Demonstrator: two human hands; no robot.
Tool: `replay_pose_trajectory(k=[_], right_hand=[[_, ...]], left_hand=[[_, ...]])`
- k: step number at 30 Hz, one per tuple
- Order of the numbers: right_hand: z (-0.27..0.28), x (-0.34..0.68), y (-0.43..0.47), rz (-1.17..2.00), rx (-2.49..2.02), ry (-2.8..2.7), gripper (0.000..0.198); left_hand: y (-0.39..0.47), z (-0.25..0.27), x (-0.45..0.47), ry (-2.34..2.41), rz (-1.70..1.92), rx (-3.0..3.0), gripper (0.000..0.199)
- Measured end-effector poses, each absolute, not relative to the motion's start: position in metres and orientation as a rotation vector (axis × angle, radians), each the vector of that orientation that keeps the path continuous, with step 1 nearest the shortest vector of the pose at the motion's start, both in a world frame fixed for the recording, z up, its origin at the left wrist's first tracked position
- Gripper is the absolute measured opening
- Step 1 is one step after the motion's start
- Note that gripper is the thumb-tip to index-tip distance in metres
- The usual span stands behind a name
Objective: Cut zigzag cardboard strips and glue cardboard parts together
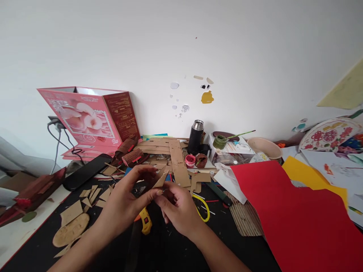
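Observation:
My left hand (133, 194) pinches a small pointed piece of cardboard (160, 180) between thumb and fingers, over the black work surface. Close against it, my right hand (177, 206) has its fingers curled in at the lower edge of the same piece; its fingertips are partly hidden. Below the hands lies a yellow utility knife (146, 221). The yellow loop handle of what looks like scissors (206, 211) shows just right of my right hand. Cut cardboard scraps (92, 194) and a rounded tan piece (70, 230) are spread to the left.
Cardboard strips (178, 162) lie behind the hands. A black thermos (195, 138), a red paint jar (190, 161) and a green paint jar with a brush (219, 142) stand at the back. Red paper (297, 207) covers the right. A pink box (90, 117) stands back left.

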State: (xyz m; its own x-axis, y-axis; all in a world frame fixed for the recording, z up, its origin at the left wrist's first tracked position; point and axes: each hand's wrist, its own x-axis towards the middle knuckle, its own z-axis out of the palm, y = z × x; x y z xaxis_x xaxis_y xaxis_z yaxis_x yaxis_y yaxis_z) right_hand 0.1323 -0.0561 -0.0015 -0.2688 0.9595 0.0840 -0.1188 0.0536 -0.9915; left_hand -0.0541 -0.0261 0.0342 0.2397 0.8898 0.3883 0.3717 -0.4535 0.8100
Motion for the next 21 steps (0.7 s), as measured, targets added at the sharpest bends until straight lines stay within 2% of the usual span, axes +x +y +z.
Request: replay_pose_trajectory(k=[6, 8, 13, 17, 21], right_hand=[[-0.001, 0.133, -0.056, 1.463, -0.893, -1.3, 0.066], [-0.003, 0.131, -0.057, 1.472, -0.89, -1.308, 0.064], [-0.003, 0.129, -0.056, 1.453, -0.895, -1.332, 0.049], [-0.001, 0.13, -0.055, 1.519, -0.845, -1.3, 0.055], [0.0, 0.13, -0.055, 1.573, -0.817, -1.282, 0.063]], left_hand=[[-0.024, 0.04, -0.046, 1.087, 1.193, 1.723, 0.061], [-0.025, 0.042, -0.042, 1.073, 1.219, 1.667, 0.066], [-0.028, 0.048, -0.032, 1.037, 1.232, 1.595, 0.07], [-0.026, 0.053, -0.034, 0.966, 1.184, 1.482, 0.078], [-0.025, 0.053, -0.034, 0.941, 1.211, 1.375, 0.076]])
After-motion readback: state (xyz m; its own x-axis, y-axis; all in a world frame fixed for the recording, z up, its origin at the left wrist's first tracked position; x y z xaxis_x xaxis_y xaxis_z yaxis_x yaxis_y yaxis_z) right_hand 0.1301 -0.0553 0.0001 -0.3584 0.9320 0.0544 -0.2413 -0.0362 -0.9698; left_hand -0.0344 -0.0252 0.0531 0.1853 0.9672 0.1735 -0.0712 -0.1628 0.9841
